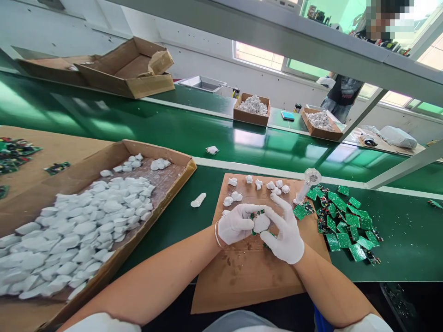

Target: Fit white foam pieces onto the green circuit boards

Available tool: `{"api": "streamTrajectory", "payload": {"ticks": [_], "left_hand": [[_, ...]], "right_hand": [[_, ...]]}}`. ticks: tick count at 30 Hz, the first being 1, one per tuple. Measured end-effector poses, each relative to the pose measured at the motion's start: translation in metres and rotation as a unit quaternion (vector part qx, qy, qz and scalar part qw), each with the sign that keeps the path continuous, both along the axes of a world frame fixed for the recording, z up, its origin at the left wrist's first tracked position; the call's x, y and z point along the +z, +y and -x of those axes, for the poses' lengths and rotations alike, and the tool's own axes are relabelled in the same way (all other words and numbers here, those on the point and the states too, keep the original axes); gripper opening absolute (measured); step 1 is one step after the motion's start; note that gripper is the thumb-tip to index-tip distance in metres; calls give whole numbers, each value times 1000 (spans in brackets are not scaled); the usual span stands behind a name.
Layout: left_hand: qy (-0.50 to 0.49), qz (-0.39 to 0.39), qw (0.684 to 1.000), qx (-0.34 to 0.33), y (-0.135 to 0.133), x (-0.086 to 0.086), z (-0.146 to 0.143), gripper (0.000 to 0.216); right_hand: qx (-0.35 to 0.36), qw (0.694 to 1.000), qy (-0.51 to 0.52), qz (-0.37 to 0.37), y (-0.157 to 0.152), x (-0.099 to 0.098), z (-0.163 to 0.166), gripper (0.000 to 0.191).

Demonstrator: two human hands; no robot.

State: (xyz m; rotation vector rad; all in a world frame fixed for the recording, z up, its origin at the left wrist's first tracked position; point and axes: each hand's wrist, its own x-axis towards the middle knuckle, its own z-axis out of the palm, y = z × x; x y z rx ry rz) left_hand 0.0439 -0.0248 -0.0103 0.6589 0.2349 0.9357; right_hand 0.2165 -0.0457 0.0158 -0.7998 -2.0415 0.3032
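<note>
My left hand, in a white glove, grips a small green circuit board by its left side. A white putty-like lump covers much of that board. On the other side my right hand, also gloved, holds the board and lump between thumb and fingers, one finger raised. Both hands are above a brown cardboard sheet. Along its far part lie several small white lumps. Part of another green board shows beneath my right hand.
A cardboard tray of white lumps stands at left. Green circuit boards are piled at right, near a clear plastic stand. One white piece lies between tray and sheet. Beyond the green conveyor stands a person.
</note>
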Motion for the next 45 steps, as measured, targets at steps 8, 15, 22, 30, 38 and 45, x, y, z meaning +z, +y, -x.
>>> {"api": "streamTrajectory", "payload": {"ticks": [8,15,22,30,38,45], "left_hand": [[-12,-10,999,-31,-1,-4,-1,57],[-66,34,995,-60,-3,-1,10,43],[-64,48,996,-40,-3,-7,10,43],[-31,70,997,-19,-5,0,5,40],[36,25,999,-8,-6,5,2,42],[124,17,988,93,7,4,1,57]], "right_hand": [[101,981,86,142,-6,-6,1,52],[55,951,230,200,-1,-14,2,61],[65,962,186,190,3,-15,1,42],[38,969,164,179,6,-12,-1,35],[68,956,201,205,4,-10,1,39],[-1,923,275,270,12,-10,-3,35]]}}
